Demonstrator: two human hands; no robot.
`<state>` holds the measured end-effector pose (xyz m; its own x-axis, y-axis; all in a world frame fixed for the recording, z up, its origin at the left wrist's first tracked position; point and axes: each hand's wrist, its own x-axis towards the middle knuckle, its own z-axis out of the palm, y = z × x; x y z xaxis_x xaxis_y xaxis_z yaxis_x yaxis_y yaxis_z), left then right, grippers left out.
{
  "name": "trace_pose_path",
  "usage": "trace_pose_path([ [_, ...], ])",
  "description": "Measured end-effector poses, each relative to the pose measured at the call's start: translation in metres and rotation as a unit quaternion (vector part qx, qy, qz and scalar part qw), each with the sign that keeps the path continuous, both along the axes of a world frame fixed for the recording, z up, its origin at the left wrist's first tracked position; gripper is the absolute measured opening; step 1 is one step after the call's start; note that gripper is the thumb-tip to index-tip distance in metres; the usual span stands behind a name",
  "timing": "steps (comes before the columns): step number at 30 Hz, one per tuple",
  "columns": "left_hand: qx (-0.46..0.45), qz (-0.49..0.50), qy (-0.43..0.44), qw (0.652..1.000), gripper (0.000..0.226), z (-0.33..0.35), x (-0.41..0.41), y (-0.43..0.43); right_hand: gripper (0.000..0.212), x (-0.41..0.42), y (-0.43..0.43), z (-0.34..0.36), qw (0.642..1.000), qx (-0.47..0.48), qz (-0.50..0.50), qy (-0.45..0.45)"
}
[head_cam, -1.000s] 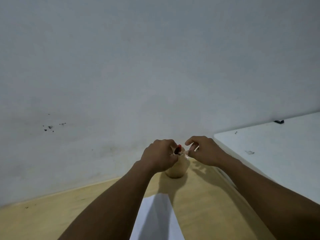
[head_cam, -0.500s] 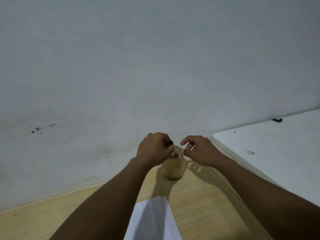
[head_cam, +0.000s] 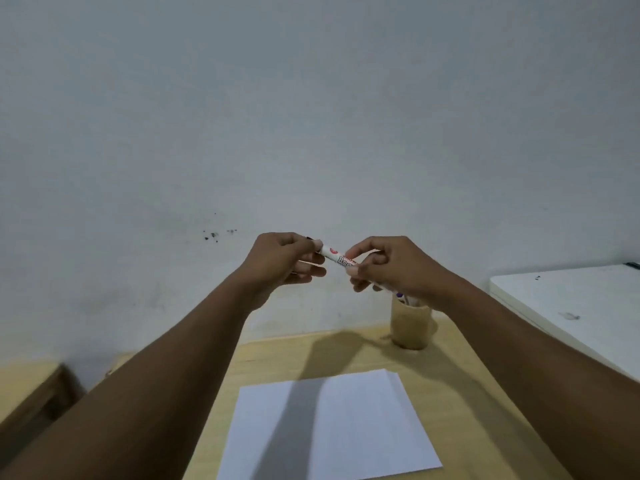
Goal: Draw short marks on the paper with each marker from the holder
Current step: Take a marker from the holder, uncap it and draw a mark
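While both hands grip one marker (head_cam: 337,258), left hand (head_cam: 282,263), right hand (head_cam: 391,268), one holder (head_cam: 411,325), one paper (head_cam: 329,427).

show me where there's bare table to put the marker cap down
Bare wood lies left of the paper, under the left forearm, and in the strip between paper and holder. The white table to the right is mostly bare. Around the holder it is crowded.

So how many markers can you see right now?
2: one white marker held between both hands, one purple-tipped marker in the tan cylindrical holder. More may be hidden behind the right hand.
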<state>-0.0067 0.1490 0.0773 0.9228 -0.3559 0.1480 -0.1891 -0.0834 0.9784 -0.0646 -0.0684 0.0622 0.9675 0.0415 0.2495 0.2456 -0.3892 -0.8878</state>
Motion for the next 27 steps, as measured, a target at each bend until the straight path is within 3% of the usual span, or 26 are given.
trace_pose_path([
  [2,-0.041,-0.005,0.063,0.997,0.02,-0.011,0.001,0.029,0.026,-0.001,0.017,0.009,0.997,0.043,0.053,0.042],
  [5,-0.109,0.001,0.138,0.984,0.02,-0.033,0.0,0.066,0.027,0.003,0.044,0.008,0.961,0.219,0.138,0.098],
  [9,-0.136,0.013,0.17,0.976,0.021,-0.068,-0.004,0.096,0.026,0.015,0.095,-0.024,0.918,0.358,0.113,0.132],
  [14,-0.035,0.002,0.154,0.987,0.025,-0.102,-0.006,0.108,0.031,0.032,0.142,-0.081,0.918,0.345,0.02,0.196],
  [19,0.044,-0.004,0.153,0.987,0.03,-0.124,-0.006,0.116,0.022,0.038,0.151,-0.11,0.908,0.35,0.012,0.231],
  [23,0.047,-0.039,0.169,0.984,0.035,-0.137,-0.006,0.113,0.019,0.042,0.147,-0.118,0.914,0.331,0.035,0.231],
  [27,-0.006,-0.034,0.231,0.972,0.045,-0.141,-0.002,0.109,0.014,0.045,0.134,-0.115,0.919,0.321,0.072,0.217],
])
